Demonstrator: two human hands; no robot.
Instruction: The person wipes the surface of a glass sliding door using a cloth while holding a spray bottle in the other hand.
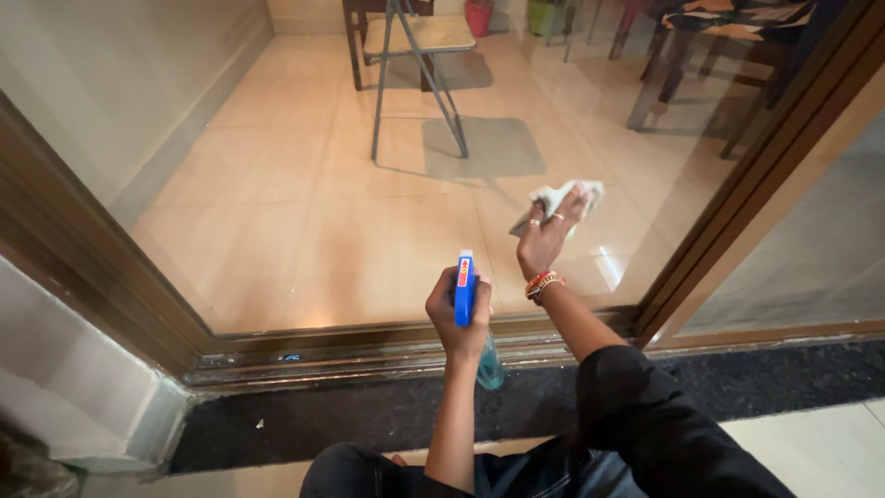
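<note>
Left hand (458, 314), arm raised, grips the spray bottle (466, 293) upright, nozzle toward the glass door (304, 212). Right hand (546, 242) presses the white cloth (557, 198) flat against it.

Folding chair (419, 65) beyond glass; red bin (478, 17) behind; dark floor mat (350, 420) below track.

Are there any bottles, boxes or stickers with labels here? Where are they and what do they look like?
Spray bottle: in the left hand, in front of the glass door; blue trigger head bearing a small red and white label, clear bluish-green body below the hand.
Red container: far back on the floor beyond the glass; any label is too small to tell.
No boxes, signs or screens show.
</note>
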